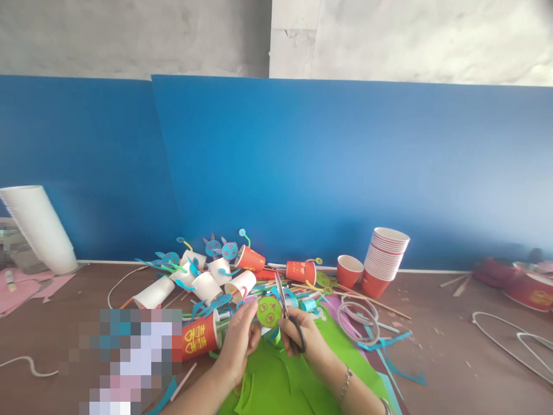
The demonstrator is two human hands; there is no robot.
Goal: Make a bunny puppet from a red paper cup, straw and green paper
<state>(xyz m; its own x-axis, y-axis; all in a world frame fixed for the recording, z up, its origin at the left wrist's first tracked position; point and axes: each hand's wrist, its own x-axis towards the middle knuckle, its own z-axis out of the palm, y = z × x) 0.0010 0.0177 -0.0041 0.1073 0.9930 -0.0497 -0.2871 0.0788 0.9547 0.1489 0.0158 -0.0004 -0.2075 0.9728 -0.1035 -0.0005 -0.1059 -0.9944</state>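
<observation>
My left hand (242, 337) pinches the left edge of a round green paper face (268, 313) with red drawn features. In my right hand (309, 334) is a pair of scissors (295, 329), its dark handles around my fingers and its blades pointing up and away. The blades stand at the right edge of the paper face; whether they touch it I cannot tell. Below both hands lies a large green paper sheet (276, 383) with cut edges. A red paper cup (196, 337) with yellow characters lies on its side just left of my left hand.
Several white cups (207, 287) and blue paper animal faces (228, 249) are heaped behind my hands. A stack of paper cups (386, 256) stands at the right and a taller white stack (41, 230) at the left. A coiled white cord (358, 323) lies right. A blue partition (302, 173) rises behind.
</observation>
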